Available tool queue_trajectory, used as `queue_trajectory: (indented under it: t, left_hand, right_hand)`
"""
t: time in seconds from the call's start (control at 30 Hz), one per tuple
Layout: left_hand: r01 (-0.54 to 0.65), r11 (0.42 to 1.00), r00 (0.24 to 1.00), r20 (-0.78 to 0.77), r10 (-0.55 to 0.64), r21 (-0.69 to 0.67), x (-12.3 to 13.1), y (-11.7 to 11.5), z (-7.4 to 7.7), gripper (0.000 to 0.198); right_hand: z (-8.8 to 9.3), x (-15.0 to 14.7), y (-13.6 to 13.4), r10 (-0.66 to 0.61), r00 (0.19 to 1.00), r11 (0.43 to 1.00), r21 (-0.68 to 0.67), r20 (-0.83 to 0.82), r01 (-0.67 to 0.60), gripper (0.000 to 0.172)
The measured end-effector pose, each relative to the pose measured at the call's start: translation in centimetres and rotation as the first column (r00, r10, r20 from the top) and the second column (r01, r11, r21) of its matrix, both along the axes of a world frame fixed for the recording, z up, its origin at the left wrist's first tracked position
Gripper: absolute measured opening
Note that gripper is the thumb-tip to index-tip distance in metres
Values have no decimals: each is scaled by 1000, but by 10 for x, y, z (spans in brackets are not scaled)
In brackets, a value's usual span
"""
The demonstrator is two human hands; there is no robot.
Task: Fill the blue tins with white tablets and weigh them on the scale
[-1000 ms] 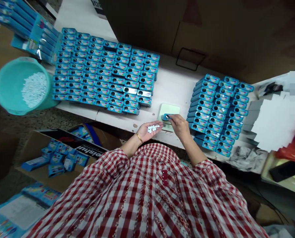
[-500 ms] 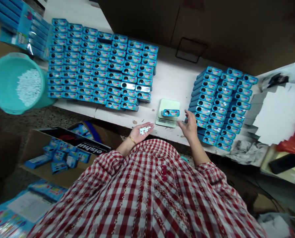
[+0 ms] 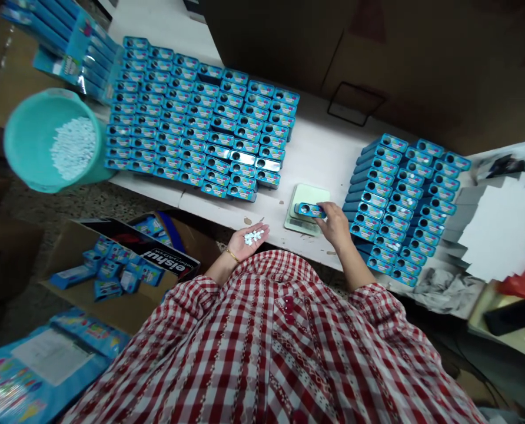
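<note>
My left hand (image 3: 246,239) is cupped palm up at the table's near edge and holds a small heap of white tablets (image 3: 253,236). My right hand (image 3: 333,221) grips the right end of a small blue tin (image 3: 309,209) that rests on a pale green scale (image 3: 301,218). A large block of blue tins (image 3: 200,126) in rows covers the table to the left of the scale. A second stacked block of blue tins (image 3: 399,200) stands just right of my right hand.
A teal bucket (image 3: 33,118) of white tablets stands at the table's left end. An open cardboard box (image 3: 121,265) with blue packs sits on the floor below. White folded cartons (image 3: 496,229) lie far right. A big brown cardboard box (image 3: 355,53) backs the table.
My right hand let go of the tin on the scale, drew back to the right, and has now taken hold of the tin's right end again. The left hand kept its tablets.
</note>
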State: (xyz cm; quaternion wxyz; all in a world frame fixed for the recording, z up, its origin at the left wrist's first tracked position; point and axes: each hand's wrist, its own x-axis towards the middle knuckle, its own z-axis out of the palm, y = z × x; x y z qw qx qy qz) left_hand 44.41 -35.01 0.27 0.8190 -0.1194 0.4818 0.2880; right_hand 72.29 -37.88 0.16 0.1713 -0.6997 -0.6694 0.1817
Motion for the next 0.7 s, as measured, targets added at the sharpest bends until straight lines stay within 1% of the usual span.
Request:
queue_trajectory:
  t: [0.13,0.2,0.3,0.43,0.5,0.57,0.6,0.63,0.7]
  left_hand:
    - [-53,999,998,-28,52,-12,-13,1,1,33]
    - [-65,998,998,-26,64,-17,-17,0,-1,32]
    - [-62,998,998,-19,61,-19,-20,0,-3,30]
    - [-53,999,998,-21,53,-7,-21,2,0,29]
    - [-46,999,998,-37,46,-10,-22,3,3,29]
    - [-37,999,998,-56,36,-16,-24,4,7,32]
    - [-35,999,997,-64,34,-16,-24,4,9,33]
    - [-34,999,997,-70,32,-18,-24,5,9,34]
    - [-23,999,997,-77,20,-31,-22,6,9,36]
  right_hand:
    - [8,-5,1,23,999,999,23,27,-24,33]
    - [10,-13,8,39,999,999,38,12,-39,33]
    - [8,-40,33,55,998,997,58,-9,-54,31]
    - [-7,-91,77,18,1000,1000,3,-17,-18,33]
    - [-15,-108,87,-6,998,1000,-13,-58,5,38]
    - [-21,-107,81,-14,993,1000,23,-113,17,44]
    - [-22,-99,71,-15,991,998,54,-130,23,44]
    - [-21,-87,56,-27,991,995,90,-131,39,42]
    - [-16,-52,15,-100,992,982,152,-73,110,35]
